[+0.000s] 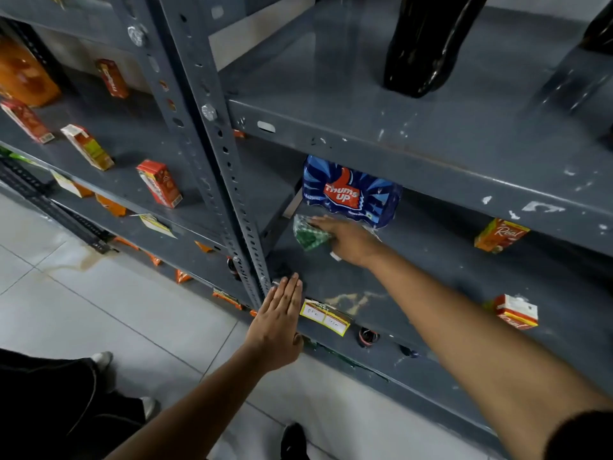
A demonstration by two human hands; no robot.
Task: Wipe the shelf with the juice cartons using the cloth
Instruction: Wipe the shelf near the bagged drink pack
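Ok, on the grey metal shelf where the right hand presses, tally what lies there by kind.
Small cardboard Real juice cartons: 2
Blue plastic-wrapped Thums Up pack: 1
Green checked cloth: 1
Total: 4

Thums Up pack (348, 194): blue wrap, set deep ahead of you.
Dark bottle (428, 44): upright, one level above.
Price tag (325, 317): yellow, front edge.
Floor (99, 310): pale tiles on your left.

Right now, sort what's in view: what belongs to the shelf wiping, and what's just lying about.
Job: cloth; right hand pressing it; shelf; juice cartons; left hand flat on the shelf edge.
Lying about: Thums Up pack; cola bottle above; price label; left cartons.
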